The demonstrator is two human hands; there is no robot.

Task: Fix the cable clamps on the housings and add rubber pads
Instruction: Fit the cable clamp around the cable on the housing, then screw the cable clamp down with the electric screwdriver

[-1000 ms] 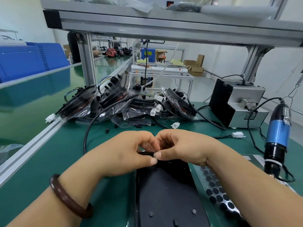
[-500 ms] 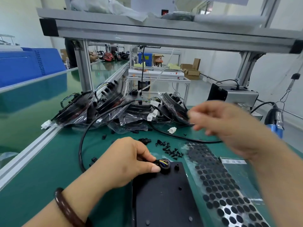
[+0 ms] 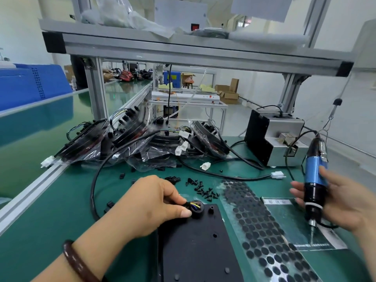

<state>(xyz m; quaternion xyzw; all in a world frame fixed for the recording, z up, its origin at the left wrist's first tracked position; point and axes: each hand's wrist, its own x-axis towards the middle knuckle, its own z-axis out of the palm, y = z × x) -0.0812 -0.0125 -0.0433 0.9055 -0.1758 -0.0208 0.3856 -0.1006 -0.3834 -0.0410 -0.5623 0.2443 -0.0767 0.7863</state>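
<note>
Grip on both sides was closed as I watched from my remote station: left hand (image 3: 154, 202) pinched the cable clamp (image 3: 196, 208) between thumb and forefinger at the far left corner of the black housing (image 3: 199, 247); right hand (image 3: 341, 202) was wrapped round the electric screwdriver (image 3: 314, 186), thumb on its blue body, out to the right and well apart from the clamp. Housing lay flat on the green tabletop (image 3: 61, 210) directly before me, its long axis running from me outward, clamp end away; screwdriver stood nearly upright, bit pointing down at the tabletop to the right of the sheet of rubber pads (image 3: 258, 220), which lay just beside the housing's right edge. Cable (image 3: 95, 180) left the clamp leftward, looped away and swept right to a white connector (image 3: 277, 175). By my judgement the job on this unit was early: clamp seated but not yet screwed down, loose screws (image 3: 205, 192) waiting just beyond the housing; whether the small round marks on its face were pads or holes I could not tell; a heap of bagged housings (image 3: 126, 139) lay farther back, finished or not I could not say.
</note>
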